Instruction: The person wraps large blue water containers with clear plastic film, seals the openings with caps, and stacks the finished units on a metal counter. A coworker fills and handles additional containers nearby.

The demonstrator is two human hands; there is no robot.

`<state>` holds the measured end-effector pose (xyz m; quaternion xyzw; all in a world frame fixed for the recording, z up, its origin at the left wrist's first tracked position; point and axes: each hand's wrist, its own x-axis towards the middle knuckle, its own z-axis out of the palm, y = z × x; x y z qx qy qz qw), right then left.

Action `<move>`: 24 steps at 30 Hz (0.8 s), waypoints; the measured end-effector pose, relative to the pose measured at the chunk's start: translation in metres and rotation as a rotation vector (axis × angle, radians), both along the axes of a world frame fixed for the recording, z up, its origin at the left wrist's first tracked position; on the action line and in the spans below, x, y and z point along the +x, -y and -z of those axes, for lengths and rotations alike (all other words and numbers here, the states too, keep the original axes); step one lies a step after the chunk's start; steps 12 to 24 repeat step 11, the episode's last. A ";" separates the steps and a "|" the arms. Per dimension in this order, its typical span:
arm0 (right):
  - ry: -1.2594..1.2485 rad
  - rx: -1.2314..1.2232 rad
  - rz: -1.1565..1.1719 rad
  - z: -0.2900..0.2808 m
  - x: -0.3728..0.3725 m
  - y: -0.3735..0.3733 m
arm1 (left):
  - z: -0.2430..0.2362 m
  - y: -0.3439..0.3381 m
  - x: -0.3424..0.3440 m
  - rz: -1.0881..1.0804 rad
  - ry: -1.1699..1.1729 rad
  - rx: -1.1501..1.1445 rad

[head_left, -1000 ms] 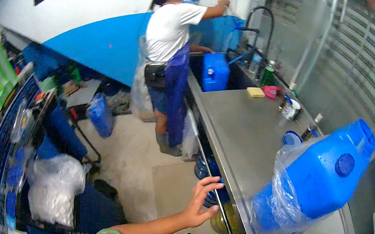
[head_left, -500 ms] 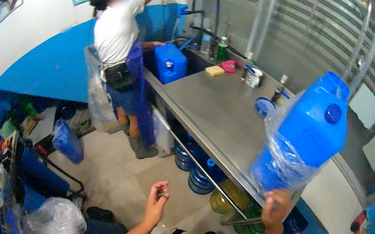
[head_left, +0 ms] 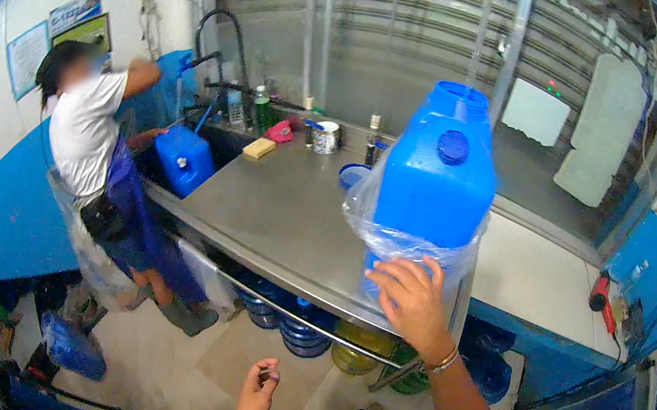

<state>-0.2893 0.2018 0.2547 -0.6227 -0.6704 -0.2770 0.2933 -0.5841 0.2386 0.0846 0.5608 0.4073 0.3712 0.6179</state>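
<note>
A blue plastic water jug [head_left: 434, 193] stands upright at the right end of the steel counter. Its top mouth is uncapped, and a dark blue cap sits on its sloping front. A clear plastic bag [head_left: 356, 210] is bunched around its lower half. My right hand [head_left: 417, 301] is at the front of the bag with fingers spread; whether they touch the film I cannot tell. Low in front of my body, my left hand [head_left: 257, 388] is closed with curled fingers. Something small may be in it, but I cannot make it out.
A co-worker [head_left: 87, 127] stands left at the sink, one hand by another blue jug [head_left: 184, 158]. On the steel counter [head_left: 257, 210] lie a yellow sponge [head_left: 259, 149], a white tub [head_left: 326, 138] and a blue lid [head_left: 354, 176]. Large bottles [head_left: 303, 337] stand underneath.
My view has swung right, so the jug appears nearer the middle. My right hand's fingers have gone from curled to spread, by the bag. The co-worker's raised arm has come down.
</note>
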 end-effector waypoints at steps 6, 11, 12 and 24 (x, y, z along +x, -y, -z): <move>-0.332 0.465 0.160 0.010 0.076 0.025 | -0.057 -0.027 0.061 0.151 0.015 0.278; -0.459 0.241 0.125 0.017 0.176 0.001 | -0.129 -0.043 0.154 0.061 0.027 0.594; -0.459 0.241 0.125 0.017 0.176 0.001 | -0.129 -0.043 0.154 0.061 0.027 0.594; -0.459 0.241 0.125 0.017 0.176 0.001 | -0.129 -0.043 0.154 0.061 0.027 0.594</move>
